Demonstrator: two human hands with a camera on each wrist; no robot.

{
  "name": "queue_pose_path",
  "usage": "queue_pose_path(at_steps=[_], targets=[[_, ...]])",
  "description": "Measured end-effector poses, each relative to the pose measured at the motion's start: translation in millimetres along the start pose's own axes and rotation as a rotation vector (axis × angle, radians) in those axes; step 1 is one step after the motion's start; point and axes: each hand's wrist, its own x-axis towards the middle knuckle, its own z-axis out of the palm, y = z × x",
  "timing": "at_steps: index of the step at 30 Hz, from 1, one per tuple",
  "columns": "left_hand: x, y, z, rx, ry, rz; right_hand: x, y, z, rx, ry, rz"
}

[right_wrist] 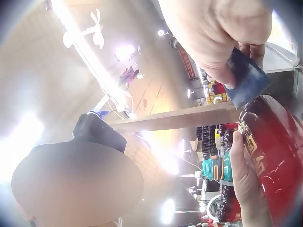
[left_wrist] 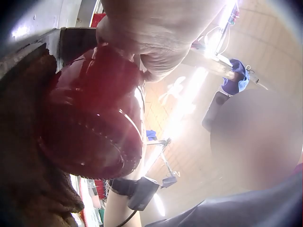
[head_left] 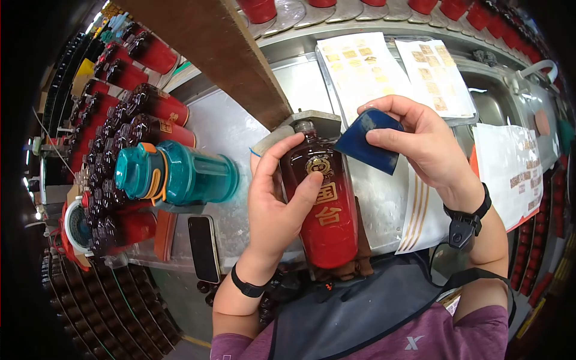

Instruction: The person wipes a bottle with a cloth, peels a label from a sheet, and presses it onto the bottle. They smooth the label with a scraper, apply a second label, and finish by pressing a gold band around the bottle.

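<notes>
A dark-to-red glass bottle (head_left: pixel 339 240) with gold characters and a round gold emblem lies with its neck toward a metal bracket (head_left: pixel 324 124). The left hand (head_left: pixel 273 204) grips its side, thumb on the front near the emblem, fingers by the shoulder. The right hand (head_left: pixel 426 144) pinches a dark blue flat piece (head_left: pixel 372 141) between thumb and fingers, close beside the bottle's neck. In the left wrist view the bottle's base (left_wrist: pixel 90 146) faces the camera; in the right wrist view the blue piece (right_wrist: pixel 248 78) is above the bottle's shoulder.
A wooden beam (head_left: pixel 222 54) runs to the bracket. To the left are a teal drink bottle (head_left: pixel 201 174), a phone (head_left: pixel 204 249) and rows of red bottles (head_left: pixel 162 114). Sheets with gold stickers (head_left: pixel 360 72) lie beyond; a white sheet (head_left: pixel 510 174) and a sink (head_left: pixel 489 102) are at right.
</notes>
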Motion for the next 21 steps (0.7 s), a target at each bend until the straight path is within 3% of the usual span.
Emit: queue_pose_path(at_steps=[12, 14, 21], targets=[[0.0, 0.6, -2.8, -0.033, -0.026, -0.008, 1.1, 8.2, 1.5, 0.051, -0.050, 0.021], [1.9, 0.6, -3.9, 0.081, -0.032, 0.076, 2.5, 8.3, 2.1, 0.060, -0.057, 0.021], [5.7, 5.2, -5.1, 0.176, -0.028, 0.096, 7.2, 9.7, 1.6, 0.135, -0.105, 0.023]])
